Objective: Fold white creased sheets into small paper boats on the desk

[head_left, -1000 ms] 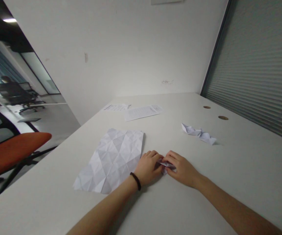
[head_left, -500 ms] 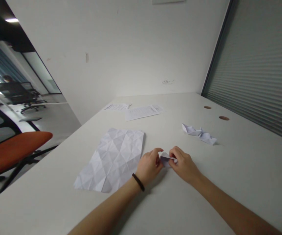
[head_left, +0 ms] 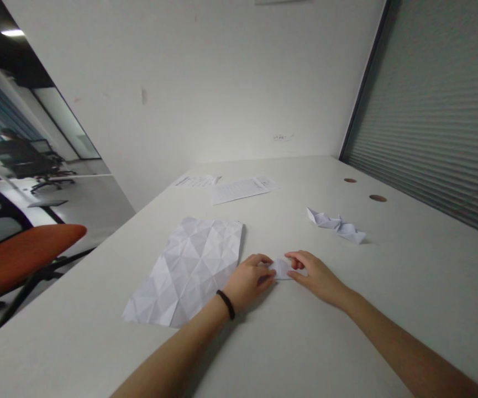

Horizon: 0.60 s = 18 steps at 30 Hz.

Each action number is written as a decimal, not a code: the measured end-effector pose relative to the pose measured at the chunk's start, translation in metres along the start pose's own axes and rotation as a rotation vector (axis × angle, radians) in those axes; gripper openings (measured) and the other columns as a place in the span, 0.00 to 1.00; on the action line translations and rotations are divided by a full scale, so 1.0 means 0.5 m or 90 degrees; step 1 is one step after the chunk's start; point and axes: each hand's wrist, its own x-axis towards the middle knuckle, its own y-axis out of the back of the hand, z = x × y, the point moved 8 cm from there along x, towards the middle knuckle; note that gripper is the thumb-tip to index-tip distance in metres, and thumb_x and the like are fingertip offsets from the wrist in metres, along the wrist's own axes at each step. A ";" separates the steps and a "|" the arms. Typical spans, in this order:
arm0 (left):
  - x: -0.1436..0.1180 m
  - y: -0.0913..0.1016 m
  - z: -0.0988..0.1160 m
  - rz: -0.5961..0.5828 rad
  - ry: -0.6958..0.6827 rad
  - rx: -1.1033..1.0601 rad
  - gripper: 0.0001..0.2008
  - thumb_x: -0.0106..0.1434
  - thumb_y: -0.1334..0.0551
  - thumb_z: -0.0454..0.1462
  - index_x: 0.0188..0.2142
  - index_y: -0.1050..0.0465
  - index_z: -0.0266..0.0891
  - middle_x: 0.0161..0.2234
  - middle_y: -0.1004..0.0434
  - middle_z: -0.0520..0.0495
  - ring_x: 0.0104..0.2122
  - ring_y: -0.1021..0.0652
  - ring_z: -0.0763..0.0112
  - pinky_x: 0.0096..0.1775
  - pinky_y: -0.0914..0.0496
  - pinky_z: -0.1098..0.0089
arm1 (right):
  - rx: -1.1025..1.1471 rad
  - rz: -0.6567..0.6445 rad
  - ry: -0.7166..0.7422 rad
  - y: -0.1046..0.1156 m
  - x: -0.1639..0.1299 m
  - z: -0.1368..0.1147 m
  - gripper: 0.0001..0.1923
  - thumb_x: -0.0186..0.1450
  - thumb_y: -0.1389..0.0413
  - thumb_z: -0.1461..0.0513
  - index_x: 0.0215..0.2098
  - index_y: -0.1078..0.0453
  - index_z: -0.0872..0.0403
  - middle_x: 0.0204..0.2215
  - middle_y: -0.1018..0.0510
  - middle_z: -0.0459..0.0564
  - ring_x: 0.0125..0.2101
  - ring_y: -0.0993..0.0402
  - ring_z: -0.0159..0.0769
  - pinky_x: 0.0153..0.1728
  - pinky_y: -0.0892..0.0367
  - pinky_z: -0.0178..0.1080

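A small folded piece of white paper (head_left: 280,269) lies low over the table between my two hands. My left hand (head_left: 250,278), with a dark band at the wrist, grips its left end between fingers and thumb. At the right end, my right hand (head_left: 314,276) has its thumb tip at the paper and its index finger raised apart from the thumb. Left of my hands spreads a large white sheet (head_left: 193,265) covered in crossing creases. Beyond my right hand sits a folded paper piece (head_left: 334,224) with pointed ends, resembling joined paper boats.
Printed sheets (head_left: 242,189) lie farther back on the white table (head_left: 408,287). Two round holes, one of them the nearer hole (head_left: 378,198), are near the right edge. An orange chair (head_left: 31,246) stands left of the table. A blind-covered glass panel (head_left: 433,116) rises on the right.
The small paper has turned flatter, showing a pale triangular face. My right fingers have loosened and spread from their pinch, while my left fingers have come down onto the paper's left end.
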 end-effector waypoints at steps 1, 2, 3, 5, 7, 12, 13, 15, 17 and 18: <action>0.001 -0.003 -0.002 -0.004 -0.003 -0.014 0.08 0.61 0.43 0.35 0.37 0.25 0.41 0.45 0.30 0.46 0.42 0.28 0.69 0.46 0.33 0.69 | -0.001 -0.002 0.009 -0.002 0.000 -0.001 0.15 0.56 0.43 0.65 0.42 0.32 0.55 0.30 0.30 0.48 0.32 0.33 0.36 0.37 0.36 0.40; 0.001 -0.005 -0.003 -0.007 -0.005 -0.025 0.08 0.61 0.43 0.34 0.37 0.26 0.41 0.45 0.29 0.47 0.43 0.28 0.68 0.47 0.34 0.68 | 0.002 -0.004 0.021 -0.003 0.000 -0.003 0.14 0.56 0.43 0.64 0.42 0.31 0.55 0.31 0.30 0.49 0.34 0.33 0.37 0.39 0.36 0.41; 0.002 -0.005 -0.005 -0.008 -0.006 -0.037 0.09 0.60 0.44 0.33 0.38 0.26 0.42 0.46 0.28 0.47 0.44 0.28 0.68 0.48 0.34 0.68 | 0.008 -0.002 0.034 -0.003 -0.001 -0.006 0.13 0.56 0.42 0.63 0.41 0.30 0.54 0.33 0.30 0.50 0.36 0.33 0.37 0.40 0.36 0.41; 0.002 -0.004 -0.007 -0.006 -0.001 -0.070 0.12 0.59 0.43 0.31 0.42 0.28 0.42 0.46 0.28 0.48 0.45 0.28 0.69 0.48 0.35 0.68 | 0.022 0.007 0.052 0.002 -0.001 -0.012 0.11 0.55 0.42 0.63 0.38 0.30 0.53 0.36 0.30 0.50 0.38 0.34 0.37 0.41 0.37 0.40; 0.001 0.001 -0.012 0.006 0.023 -0.109 0.18 0.57 0.42 0.30 0.47 0.33 0.41 0.46 0.28 0.48 0.44 0.28 0.69 0.48 0.34 0.68 | 0.030 0.016 0.054 0.007 -0.001 -0.018 0.10 0.55 0.42 0.65 0.36 0.31 0.53 0.35 0.30 0.49 0.36 0.34 0.36 0.38 0.36 0.38; 0.000 0.009 -0.002 -0.011 0.017 -0.117 0.21 0.57 0.40 0.36 0.51 0.36 0.40 0.44 0.27 0.46 0.43 0.28 0.67 0.46 0.34 0.66 | 0.034 -0.018 0.066 0.003 -0.004 -0.039 0.07 0.54 0.45 0.70 0.29 0.35 0.54 0.27 0.31 0.45 0.28 0.36 0.32 0.30 0.38 0.35; 0.000 0.010 0.006 -0.023 -0.003 -0.100 0.16 0.59 0.41 0.38 0.47 0.33 0.41 0.43 0.27 0.46 0.43 0.28 0.67 0.47 0.35 0.66 | 0.033 -0.034 0.083 0.002 -0.006 -0.048 0.07 0.53 0.46 0.72 0.28 0.35 0.54 0.28 0.31 0.45 0.29 0.35 0.32 0.31 0.38 0.34; -0.002 0.013 0.019 -0.036 -0.031 -0.059 0.12 0.62 0.45 0.41 0.40 0.27 0.41 0.43 0.28 0.46 0.43 0.29 0.67 0.47 0.36 0.66 | 0.032 -0.070 0.123 0.001 -0.014 -0.065 0.10 0.51 0.47 0.73 0.27 0.33 0.54 0.31 0.30 0.46 0.33 0.34 0.33 0.34 0.37 0.35; -0.003 0.018 0.030 -0.037 -0.047 -0.020 0.13 0.64 0.48 0.41 0.37 0.25 0.42 0.43 0.28 0.47 0.44 0.29 0.67 0.47 0.36 0.65 | 0.037 -0.111 0.143 0.000 -0.022 -0.077 0.12 0.50 0.48 0.74 0.27 0.30 0.53 0.35 0.29 0.48 0.37 0.33 0.34 0.39 0.37 0.36; -0.003 0.020 0.035 -0.035 -0.049 -0.001 0.13 0.64 0.48 0.41 0.36 0.25 0.43 0.44 0.28 0.47 0.44 0.30 0.66 0.47 0.37 0.64 | 0.043 -0.132 0.140 0.000 -0.026 -0.079 0.13 0.50 0.48 0.74 0.28 0.29 0.53 0.37 0.30 0.48 0.39 0.33 0.34 0.40 0.36 0.37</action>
